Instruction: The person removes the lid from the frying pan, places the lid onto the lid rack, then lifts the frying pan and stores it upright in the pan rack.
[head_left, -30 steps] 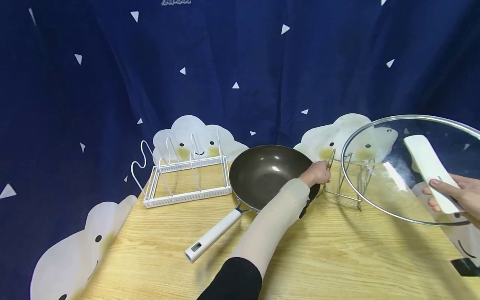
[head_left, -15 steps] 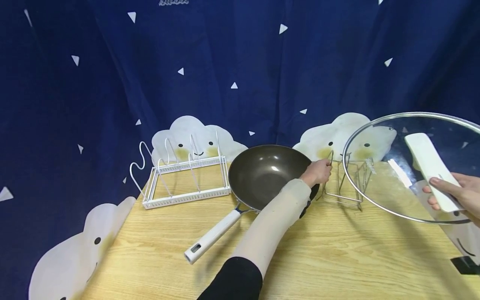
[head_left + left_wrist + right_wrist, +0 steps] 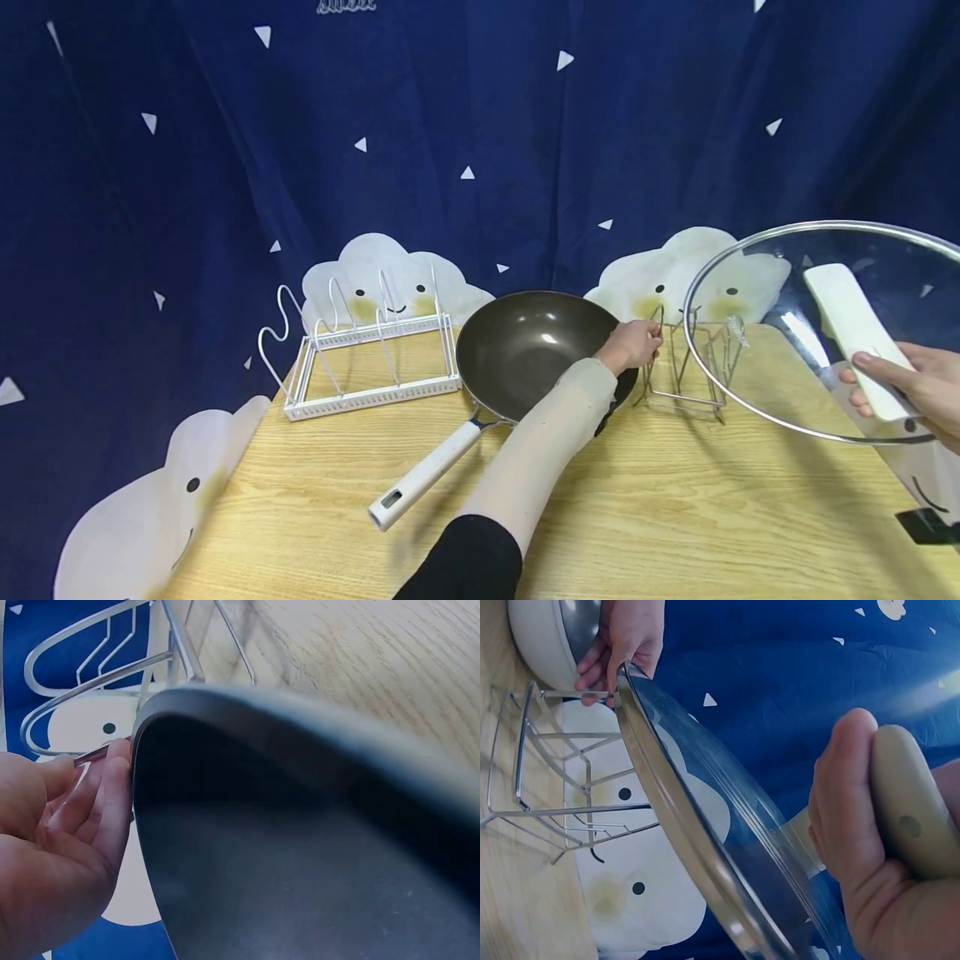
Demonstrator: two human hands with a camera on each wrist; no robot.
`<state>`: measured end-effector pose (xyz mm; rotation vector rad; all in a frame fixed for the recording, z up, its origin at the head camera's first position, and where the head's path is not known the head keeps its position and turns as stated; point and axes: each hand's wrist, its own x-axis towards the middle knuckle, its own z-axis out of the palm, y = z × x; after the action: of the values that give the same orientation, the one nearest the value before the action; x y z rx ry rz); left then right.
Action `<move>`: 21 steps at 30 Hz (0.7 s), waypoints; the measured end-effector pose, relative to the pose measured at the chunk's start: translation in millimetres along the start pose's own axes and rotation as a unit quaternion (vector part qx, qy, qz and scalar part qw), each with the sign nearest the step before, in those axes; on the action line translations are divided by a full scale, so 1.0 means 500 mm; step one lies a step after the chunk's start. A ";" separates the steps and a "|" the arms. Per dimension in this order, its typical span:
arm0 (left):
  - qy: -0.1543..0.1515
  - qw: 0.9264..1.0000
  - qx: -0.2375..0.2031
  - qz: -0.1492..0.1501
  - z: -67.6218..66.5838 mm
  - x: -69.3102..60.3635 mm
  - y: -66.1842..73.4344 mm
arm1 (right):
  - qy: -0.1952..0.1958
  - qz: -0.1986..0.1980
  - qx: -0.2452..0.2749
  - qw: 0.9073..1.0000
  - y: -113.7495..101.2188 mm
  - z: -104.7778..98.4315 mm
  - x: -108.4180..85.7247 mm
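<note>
Both curled | left grip (image 3: 636, 343): wire rack (image 3: 589, 811) | right grip (image 3: 928, 385): lid handle (image 3: 853, 329)

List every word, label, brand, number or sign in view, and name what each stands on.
"sweet": on the dark blue curtain, cut by the head view's top edge.
Pale writing: at the left part of the glass lid, too small to read.
No brand or number is legible.
</note>
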<state>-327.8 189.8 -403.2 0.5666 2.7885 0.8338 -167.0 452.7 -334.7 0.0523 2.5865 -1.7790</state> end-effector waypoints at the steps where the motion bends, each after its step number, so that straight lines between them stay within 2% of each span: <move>1: -0.001 1.000 -0.004 -0.002 0.001 -0.001 0.000 | 0.001 0.000 -0.006 1.000 0.000 0.000 0.000; 6: 0.002 1.000 -0.017 -0.005 0.000 -0.009 -0.002 | 0.003 -0.001 -0.040 0.999 -0.007 0.008 0.001; 7: 0.003 1.000 -0.018 -0.006 -0.001 -0.010 -0.001 | 0.003 -0.004 -0.030 1.000 -0.009 0.009 0.002; 13: 0.014 1.000 0.007 -0.008 -0.004 -0.013 0.001 | 0.030 0.003 -0.094 0.995 -0.020 0.029 0.005; 14: 0.015 1.000 0.007 -0.008 -0.004 -0.014 0.002 | 0.034 0.006 -0.117 0.993 -0.022 0.032 0.004; 21: 0.015 1.000 -0.009 -0.014 0.000 -0.018 0.013 | 0.021 0.001 -0.148 0.989 -0.033 0.038 -0.003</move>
<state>-317.5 191.2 -399.2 0.5140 2.8068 0.8677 -166.3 429.2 -326.0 0.0910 2.8462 -1.3885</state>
